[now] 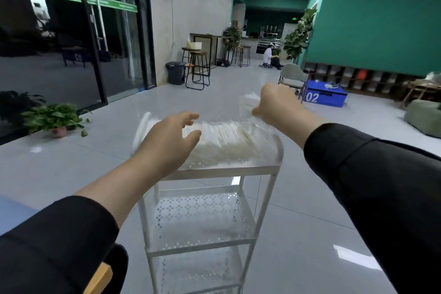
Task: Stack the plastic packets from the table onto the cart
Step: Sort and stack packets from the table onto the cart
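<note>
At centre frame, plastic packets (226,141) fill the white cart's (229,169) top shelf; right hand (276,105) pinches one, left hand (167,141) hovers open; blue box (324,96) reads "02".

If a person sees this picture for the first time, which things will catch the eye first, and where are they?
First come the two bare hands in the middle: the left hand hovers with spread fingers over a stack of clear plastic packets on the top shelf of a white cart, while the right hand grips a packet at the far right corner. Behind, a teal wall and a blue box marked 02 stand out at right.
</note>
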{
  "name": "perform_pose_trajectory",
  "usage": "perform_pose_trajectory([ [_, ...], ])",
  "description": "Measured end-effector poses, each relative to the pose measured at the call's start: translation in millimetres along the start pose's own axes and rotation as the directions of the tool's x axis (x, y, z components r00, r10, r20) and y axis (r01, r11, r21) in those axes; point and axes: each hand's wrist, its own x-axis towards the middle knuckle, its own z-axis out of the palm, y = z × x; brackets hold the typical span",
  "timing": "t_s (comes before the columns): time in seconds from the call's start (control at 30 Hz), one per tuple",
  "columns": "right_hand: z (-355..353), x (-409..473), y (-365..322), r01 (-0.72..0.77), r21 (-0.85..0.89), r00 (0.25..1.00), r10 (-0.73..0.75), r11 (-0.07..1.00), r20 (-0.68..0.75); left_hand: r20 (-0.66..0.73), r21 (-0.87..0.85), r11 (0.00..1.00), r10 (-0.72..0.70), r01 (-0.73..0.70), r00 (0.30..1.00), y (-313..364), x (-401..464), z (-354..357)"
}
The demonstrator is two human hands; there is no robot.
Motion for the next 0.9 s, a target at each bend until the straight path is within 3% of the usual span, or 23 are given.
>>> perform_pose_trajectory([
  [0.27,24.2,-5.2,-15.4,0.149,-0.21,0.987,-0.157,0.966,-0.024,0.001,0.134,0.989,0.068,-0.068,0.998,-14.9,1.8,-5.5],
  [0.4,44.1,-11.2,-15.4,0.16,-0.267,0.987,-0.151,0.95,0.051,0.003,0.323,0.94,0.116,-0.111,0.993,-19.1,3.9,-6.6],
  [0.57,56.1,-14.9,-2.7,0.221,-0.398,0.975,-0.187,0.891,0.124,0.061,0.52,0.848,0.078,-0.099,0.995,-36.7,5.8,-10.5],
  [0.67,56.1,-14.0,6.9,0.274,-0.327,0.96,-0.237,0.905,0.148,0.092,0.567,0.817,0.062,-0.103,0.994,-44.3,6.1,-8.6],
  [0.83,59.0,-17.9,13.4,0.347,-0.264,0.907,-0.251,0.9,0.338,0.127,0.613,0.781,0.054,-0.121,0.991,-46.5,7.6,-6.1],
  [0.9,60.7,-20.2,13.7,0.329,-0.225,0.913,-0.248,0.917,0.323,0.143,0.62,0.774,0.047,-0.127,0.989,-47.4,6.9,-5.4],
])
